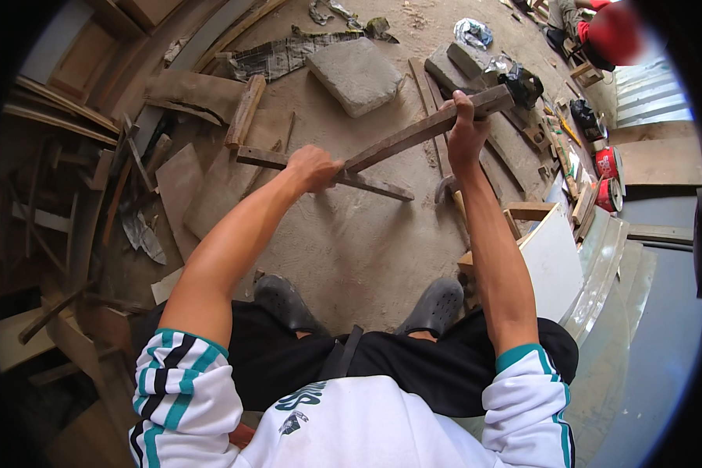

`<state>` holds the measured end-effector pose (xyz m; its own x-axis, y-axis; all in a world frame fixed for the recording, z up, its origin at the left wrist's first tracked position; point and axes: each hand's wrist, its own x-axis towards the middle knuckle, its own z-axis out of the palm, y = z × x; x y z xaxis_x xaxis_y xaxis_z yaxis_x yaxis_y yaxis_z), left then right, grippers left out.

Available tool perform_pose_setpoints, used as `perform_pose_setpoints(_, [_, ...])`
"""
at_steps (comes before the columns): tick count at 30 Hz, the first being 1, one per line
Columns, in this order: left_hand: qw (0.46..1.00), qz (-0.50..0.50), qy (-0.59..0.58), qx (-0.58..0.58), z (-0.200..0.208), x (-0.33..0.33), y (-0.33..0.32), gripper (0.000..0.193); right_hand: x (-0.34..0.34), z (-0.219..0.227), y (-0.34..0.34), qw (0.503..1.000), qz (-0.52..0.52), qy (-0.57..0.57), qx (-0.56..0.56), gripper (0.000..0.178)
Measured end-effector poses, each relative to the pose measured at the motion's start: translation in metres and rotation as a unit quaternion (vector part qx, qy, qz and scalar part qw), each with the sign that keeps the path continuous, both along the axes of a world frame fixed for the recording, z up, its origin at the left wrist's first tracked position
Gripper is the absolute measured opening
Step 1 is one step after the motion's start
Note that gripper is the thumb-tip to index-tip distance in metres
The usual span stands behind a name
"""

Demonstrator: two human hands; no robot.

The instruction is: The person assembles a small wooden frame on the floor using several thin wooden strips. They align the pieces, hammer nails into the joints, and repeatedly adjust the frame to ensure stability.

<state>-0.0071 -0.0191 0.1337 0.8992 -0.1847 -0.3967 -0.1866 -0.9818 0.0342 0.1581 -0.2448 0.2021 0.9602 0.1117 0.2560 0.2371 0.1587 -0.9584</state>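
Note:
My left hand [313, 168] is closed round a thin wooden strip [382, 188], which slants across in front of me. In my right hand [466, 129], raised farther forward, is a thicker wooden bar [413, 136] with the fist wrapped near its far end. The bar's near end meets the strip beside my left fist; whether the two are fastened together I cannot tell. Both pieces are held above the dusty floor [351, 249]. Below my right wrist lies a curved metal piece [444, 187] like a hammer's claw, partly hidden by the forearm.
A concrete slab [355, 76] lies ahead, with wood offcuts [246, 111] left of it. Scrap boards [181, 187] crowd the left. On the right are a white panel [552, 257], glass sheets [600, 288] and red tins [608, 162]. Another person [585, 31] sits at far right.

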Motion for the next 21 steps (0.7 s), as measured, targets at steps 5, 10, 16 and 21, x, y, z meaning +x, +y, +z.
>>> perform_pose_setpoints(5, [1.0,0.017,0.016,0.019,0.003,0.008,-0.009,0.023,0.004,0.013,0.002,0.971,-0.149,-0.161,-0.099,0.05])
perform_pose_setpoints(10, [0.999,-0.018,0.03,0.023,0.009,0.005,0.004,0.031,-0.015,0.069,0.012,0.758,-0.255,-0.477,-0.364,0.063])
perform_pose_setpoints(16, [0.995,0.018,0.085,0.043,0.029,0.009,0.028,0.04,-0.008,0.071,0.022,0.53,0.085,-0.427,-0.728,0.041])
perform_pose_setpoints(21, [0.991,0.059,0.114,0.031,0.03,0.004,0.026,0.041,-0.007,0.046,0.008,0.568,0.031,-0.531,-0.628,0.04])
